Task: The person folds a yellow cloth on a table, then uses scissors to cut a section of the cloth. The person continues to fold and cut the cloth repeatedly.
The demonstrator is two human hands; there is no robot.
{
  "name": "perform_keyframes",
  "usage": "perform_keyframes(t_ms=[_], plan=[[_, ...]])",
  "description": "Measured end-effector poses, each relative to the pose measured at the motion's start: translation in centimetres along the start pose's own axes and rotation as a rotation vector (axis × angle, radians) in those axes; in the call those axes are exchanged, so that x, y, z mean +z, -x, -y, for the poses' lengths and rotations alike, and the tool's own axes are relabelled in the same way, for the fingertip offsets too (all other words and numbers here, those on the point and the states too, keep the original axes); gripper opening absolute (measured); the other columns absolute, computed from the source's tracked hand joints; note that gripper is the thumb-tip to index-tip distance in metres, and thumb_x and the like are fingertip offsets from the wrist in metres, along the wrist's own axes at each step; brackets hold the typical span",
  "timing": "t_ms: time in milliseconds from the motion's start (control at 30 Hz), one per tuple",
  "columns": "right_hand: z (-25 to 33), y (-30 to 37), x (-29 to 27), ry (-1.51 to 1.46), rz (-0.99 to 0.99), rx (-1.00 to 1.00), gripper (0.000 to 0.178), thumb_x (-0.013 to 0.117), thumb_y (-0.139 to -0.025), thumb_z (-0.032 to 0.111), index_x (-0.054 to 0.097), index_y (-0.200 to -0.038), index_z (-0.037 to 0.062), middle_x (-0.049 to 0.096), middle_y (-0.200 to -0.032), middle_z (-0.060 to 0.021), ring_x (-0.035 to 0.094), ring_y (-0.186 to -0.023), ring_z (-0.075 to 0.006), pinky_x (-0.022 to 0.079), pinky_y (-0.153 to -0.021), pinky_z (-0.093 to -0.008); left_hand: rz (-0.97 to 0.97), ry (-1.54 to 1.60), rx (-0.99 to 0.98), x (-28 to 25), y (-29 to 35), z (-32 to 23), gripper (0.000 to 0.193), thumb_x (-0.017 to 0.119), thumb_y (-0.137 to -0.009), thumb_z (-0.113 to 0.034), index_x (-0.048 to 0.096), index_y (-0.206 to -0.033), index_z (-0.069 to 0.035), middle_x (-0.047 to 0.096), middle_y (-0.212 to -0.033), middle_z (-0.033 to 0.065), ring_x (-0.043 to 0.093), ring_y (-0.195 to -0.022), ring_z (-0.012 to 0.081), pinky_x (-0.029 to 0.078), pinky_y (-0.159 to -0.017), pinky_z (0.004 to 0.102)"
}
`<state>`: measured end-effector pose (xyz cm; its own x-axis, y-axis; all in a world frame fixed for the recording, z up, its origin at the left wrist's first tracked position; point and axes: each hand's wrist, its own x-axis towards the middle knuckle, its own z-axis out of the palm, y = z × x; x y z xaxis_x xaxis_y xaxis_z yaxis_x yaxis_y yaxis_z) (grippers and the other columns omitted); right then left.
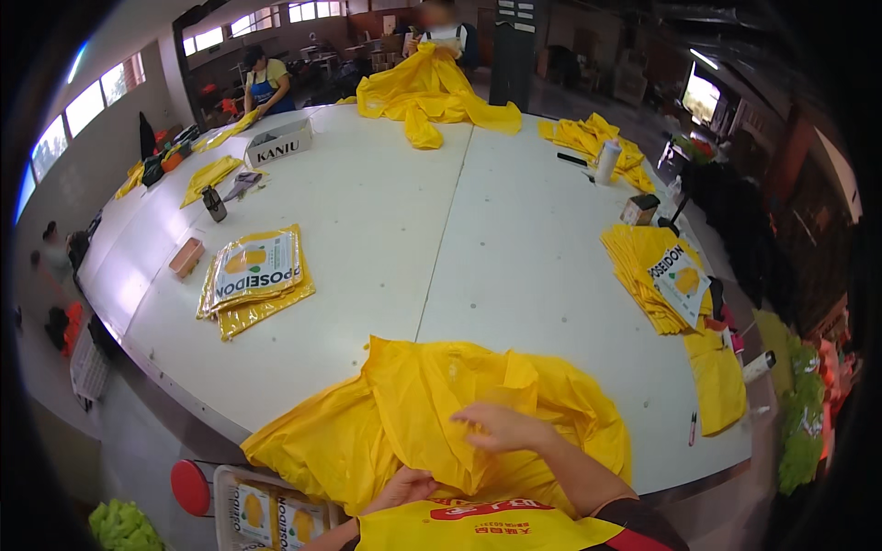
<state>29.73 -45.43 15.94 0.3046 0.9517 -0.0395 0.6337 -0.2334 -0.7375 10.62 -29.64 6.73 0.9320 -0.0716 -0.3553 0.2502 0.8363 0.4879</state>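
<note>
A large, crumpled yellow garment [432,386] of thin, shiny material, like a raincoat, lies spread over the near edge of the white table. Low at its front edge, my left hand [404,487] has its fingers closed on a fold of the material. My right hand [501,428] is over the middle of the garment, slightly blurred, fingers curved and apart with nothing visible between them. Whether its fingertips touch the material I cannot tell.
Packed yellow bags [253,275] are stacked on the left; more flat packages [666,280] fan out on the right. A bin [230,514] with packages and a red stool [190,487] stand below at left. Two people work across the white table [367,211], one handling yellow material [432,87].
</note>
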Motion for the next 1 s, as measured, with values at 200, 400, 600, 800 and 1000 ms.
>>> perform_keyframes(t_ms=[200, 400, 600, 800, 1000], plan=[[-1.7, 0.2, 4.1, -0.03, 0.145, 0.001, 0.05, 0.062, -0.079, 0.028, 0.051, -0.119, -0.0004, 0.052, -0.118, -0.0203, 0.051, -0.109, -0.0313, 0.041, -0.093, -0.0362, -0.043, -0.739, 0.167, -1.1, -1.3, 2.5, 0.031, 0.069, -0.08, -0.009, 0.06, -0.108, 0.001, 0.066, -0.098, 0.0057, 0.06, -0.088, 0.0107, 0.048, -0.077, 0.0246], [-1.6, 1.8, 2.8, 0.165, -0.17, 0.492, 0.05, 0.061, -0.08, 0.032, 0.052, -0.115, -0.0029, 0.059, -0.102, -0.0212, 0.057, -0.095, -0.031, 0.045, -0.083, -0.0379, -0.228, -0.671, 0.523, -0.1, -1.0, 1.9, 0.024, 0.064, -0.084, -0.008, 0.059, -0.106, 0.001, 0.065, -0.09, 0.0022, 0.058, -0.078, 0.0069, 0.046, -0.068, 0.021], [-1.6, -0.2, 3.1, -0.416, -0.43, 0.528, 0.032, 0.06, -0.083, 0.021, 0.054, -0.103, -0.002, 0.058, -0.075, -0.0061, 0.052, -0.059, -0.0107, 0.043, -0.052, -0.0257, -0.277, -0.45, 0.303, 0.7, -1.0, 2.7, 0.028, 0.063, -0.084, -0.011, 0.055, -0.109, 0.0, 0.063, -0.095, 0.0037, 0.059, -0.079, 0.0103, 0.048, -0.068, 0.0244], [1.4, -2.2, 6.5, -0.647, -0.16, 0.29, 0.017, 0.057, -0.088, 0.017, 0.059, -0.096, 0.0013, 0.059, -0.081, -0.0024, 0.054, -0.07, -0.0077, 0.044, -0.063, -0.022, -0.21, 0.138, -0.016, 2.2, -1.4, 3.3, 0.026, 0.052, -0.088, -0.009, 0.051, -0.111, 0.002, 0.059, -0.108, 0.0124, 0.062, -0.095, 0.0258, 0.053, -0.084, 0.0381], [-2.7, -2.0, 6.8, -0.813, 0.634, 0.258, 0.023, 0.057, -0.088, 0.019, 0.06, -0.102, 0.0006, 0.061, -0.087, -0.0019, 0.055, -0.081, -0.0067, 0.045, -0.073, -0.0215, -0.185, 0.154, -0.118, 6.0, 0.7, -0.3, 0.026, 0.053, -0.09, -0.02, 0.051, -0.11, -0.003, 0.06, -0.102, 0.0092, 0.061, -0.091, 0.0186, 0.053, -0.075, 0.0292]])
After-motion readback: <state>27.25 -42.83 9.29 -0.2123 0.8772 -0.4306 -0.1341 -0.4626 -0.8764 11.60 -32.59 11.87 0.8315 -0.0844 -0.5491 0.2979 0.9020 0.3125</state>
